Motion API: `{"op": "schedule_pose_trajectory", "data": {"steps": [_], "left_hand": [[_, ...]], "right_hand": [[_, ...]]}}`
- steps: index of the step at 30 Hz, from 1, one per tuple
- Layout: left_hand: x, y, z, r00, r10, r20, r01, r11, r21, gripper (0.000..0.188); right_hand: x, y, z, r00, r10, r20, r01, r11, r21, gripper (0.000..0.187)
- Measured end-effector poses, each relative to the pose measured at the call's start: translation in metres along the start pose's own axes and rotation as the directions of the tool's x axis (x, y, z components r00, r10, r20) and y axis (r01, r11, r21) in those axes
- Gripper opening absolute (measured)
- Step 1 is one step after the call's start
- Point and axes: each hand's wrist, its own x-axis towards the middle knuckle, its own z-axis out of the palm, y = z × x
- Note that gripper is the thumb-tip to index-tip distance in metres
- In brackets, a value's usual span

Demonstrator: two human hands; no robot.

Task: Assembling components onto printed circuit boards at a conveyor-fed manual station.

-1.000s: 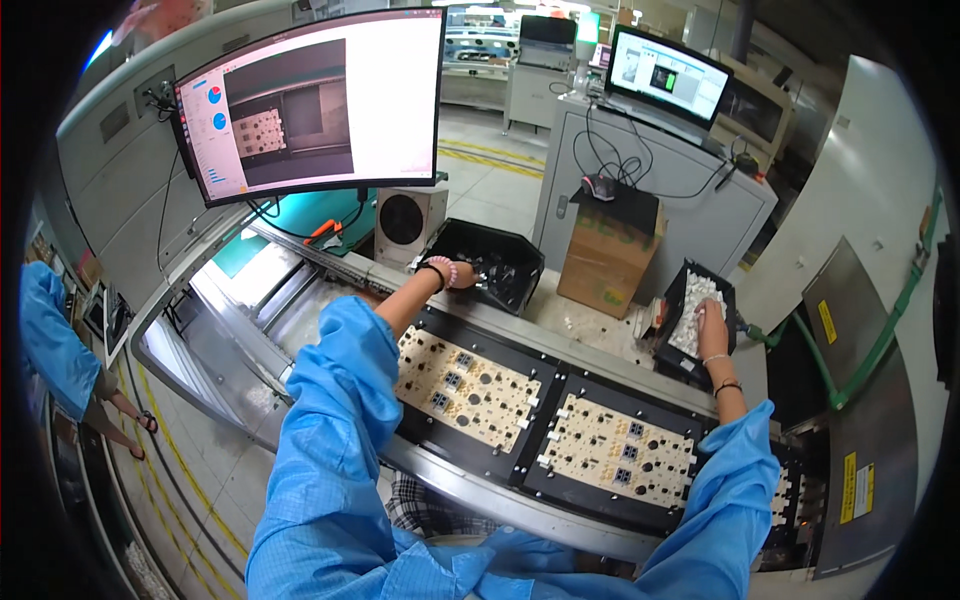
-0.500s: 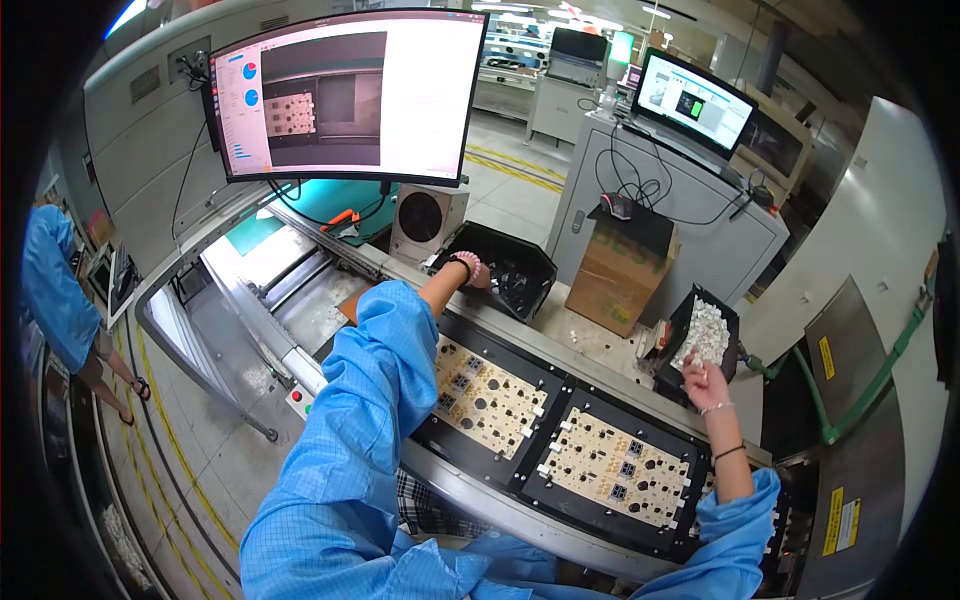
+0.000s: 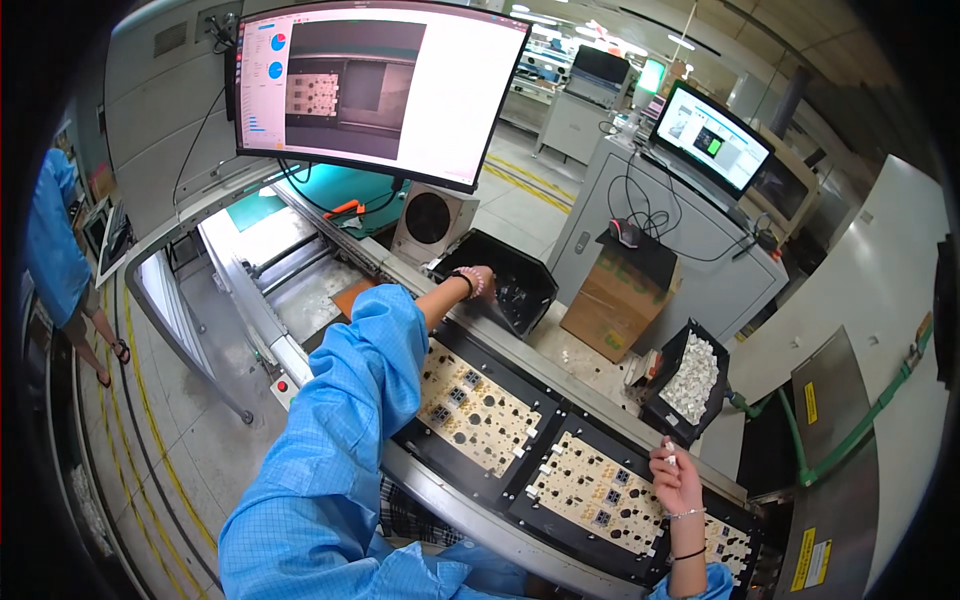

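Note:
My left hand (image 3: 484,283) reaches into a black bin (image 3: 545,275) that holds small dark parts (image 3: 513,293). Its fingers point down and are mostly hidden. My right hand (image 3: 680,484) is raised over the right circuit board, its fingers closed on small white connectors (image 3: 670,453). Beside it stands a black bin (image 3: 655,405) heaped with similar white pieces (image 3: 692,385). Below my arms, the left circuit board (image 3: 490,418) and the right circuit board (image 3: 590,490) lie in black carriers, with white connectors along their edges and dark components on them.
A metal rail (image 3: 450,520) runs along the near side of the carriers. Beyond them are a large monitor (image 3: 460,100), a fan unit (image 3: 430,218), a cardboard box (image 3: 620,300) and a laptop (image 3: 710,140). Another person in a blue coat (image 3: 55,240) stands at far left.
My right hand has moved from the white-piece bin toward me, over the right board, carrying white connectors. My left hand stays at the dark-part bin. The whole view has shifted slightly.

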Motion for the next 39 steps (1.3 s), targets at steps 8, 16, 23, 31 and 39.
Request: {"op": "schedule_pose_trajectory", "data": {"steps": [8,16,23,31,39], "left_hand": [[-0.038,-0.007,-0.015,0.982,0.119,-0.147,-0.174,0.875,-0.451,0.014],[-0.033,-0.018,-0.01,0.979,0.09,-0.183,-0.166,0.874,-0.456,0.015],[-0.042,-0.005,-0.02,0.947,0.143,-0.287,-0.238,0.913,-0.332,0.024],[-0.094,-0.004,-0.053,0.962,-0.005,-0.274,-0.266,-0.256,-0.929,0.017],[-0.187,-0.025,-0.037,0.921,0.365,-0.135,0.062,-0.479,-0.876,0.02]], "right_hand": [[0.007,0.012,-0.023,0.991,-0.13,0.037,0.123,0.979,0.162,0.024],[0.018,0.042,-0.012,0.982,-0.115,0.147,0.082,0.974,0.213,0.026],[0.01,0.044,-0.021,0.973,-0.076,0.219,0.068,0.997,0.047,0.016],[0.012,0.044,-0.01,0.987,-0.133,0.087,0.134,0.991,-0.003,0.011],[0.018,-0.004,-0.092,0.981,-0.094,0.171,0.087,0.995,0.052,0.048]]}}
